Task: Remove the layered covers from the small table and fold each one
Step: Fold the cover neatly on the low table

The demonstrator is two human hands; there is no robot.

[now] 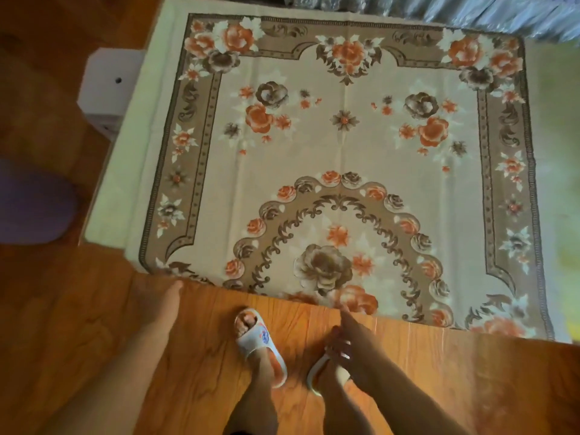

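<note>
The floral cover lay spread flat on the wooden floor, its near edge running slantwise just ahead of the person's feet; beneath it a paler cream cover showed as a strip along the left side and far edge. The left hand reached to the near left corner, fingertips at the hem; whether it pinched the cloth could not be told. The right hand touched the near edge by an orange rose, its grip blurred. White slippers stood close to that edge; a white box sat beside the left margin; bare boards lay open on the near side.
</note>
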